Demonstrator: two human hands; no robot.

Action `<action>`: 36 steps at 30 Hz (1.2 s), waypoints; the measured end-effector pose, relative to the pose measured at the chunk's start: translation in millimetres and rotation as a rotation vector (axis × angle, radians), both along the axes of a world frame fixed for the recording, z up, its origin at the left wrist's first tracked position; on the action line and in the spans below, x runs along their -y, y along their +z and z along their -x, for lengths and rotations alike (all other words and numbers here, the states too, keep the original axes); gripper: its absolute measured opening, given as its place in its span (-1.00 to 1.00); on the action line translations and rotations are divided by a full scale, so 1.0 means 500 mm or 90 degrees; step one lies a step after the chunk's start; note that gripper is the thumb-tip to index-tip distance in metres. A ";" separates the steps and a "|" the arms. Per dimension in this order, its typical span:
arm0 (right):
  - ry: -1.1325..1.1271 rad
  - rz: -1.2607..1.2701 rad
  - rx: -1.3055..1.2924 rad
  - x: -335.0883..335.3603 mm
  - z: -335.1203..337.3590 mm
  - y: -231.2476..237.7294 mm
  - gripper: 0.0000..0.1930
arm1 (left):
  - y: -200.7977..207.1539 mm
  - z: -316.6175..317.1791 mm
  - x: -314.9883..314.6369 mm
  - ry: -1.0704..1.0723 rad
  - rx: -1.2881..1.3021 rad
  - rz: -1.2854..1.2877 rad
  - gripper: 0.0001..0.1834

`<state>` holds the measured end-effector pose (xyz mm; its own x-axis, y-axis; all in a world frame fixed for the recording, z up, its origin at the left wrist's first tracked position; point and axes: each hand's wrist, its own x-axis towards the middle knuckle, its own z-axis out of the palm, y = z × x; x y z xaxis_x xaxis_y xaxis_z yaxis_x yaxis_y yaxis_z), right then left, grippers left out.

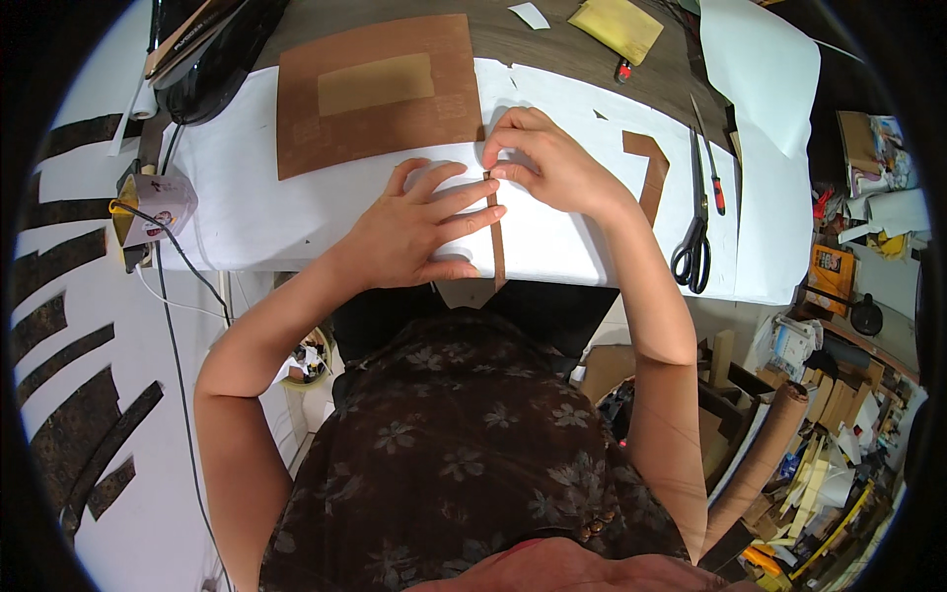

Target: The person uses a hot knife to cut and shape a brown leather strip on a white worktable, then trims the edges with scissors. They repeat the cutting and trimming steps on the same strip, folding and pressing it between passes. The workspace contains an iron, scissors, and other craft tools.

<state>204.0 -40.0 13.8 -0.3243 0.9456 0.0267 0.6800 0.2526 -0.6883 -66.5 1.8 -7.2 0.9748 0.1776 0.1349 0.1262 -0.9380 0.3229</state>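
A narrow brown strip (497, 247) runs toward me across the white covering (557, 247), its near end hanging over the table's front edge. My left hand (419, 225) lies with fingers spread, and its fingertips rest on or beside the strip. At the strip's far end my right hand (541, 158) is closed in a pinch, thumb and fingertips on that end. Just beyond my hands lies a brown sheet (385, 133) with a tan rectangle (375, 84) on its face. Its lower right corner is close to my right fingertips.
Black-handled scissors (693, 252) and a red-handled pointed tool (717, 192) lie at the right, beside an angled brown offcut (651, 173). A yellow packet (619, 28) sits at the back. Cables (182, 247) hang at the left near a small box (163, 209). Piled scraps (829, 434) fill the right side.
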 end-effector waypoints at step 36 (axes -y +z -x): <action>0.020 -0.133 0.318 0.005 0.056 0.017 -0.90 | -0.001 -0.002 0.000 -0.004 0.053 -0.011 -0.16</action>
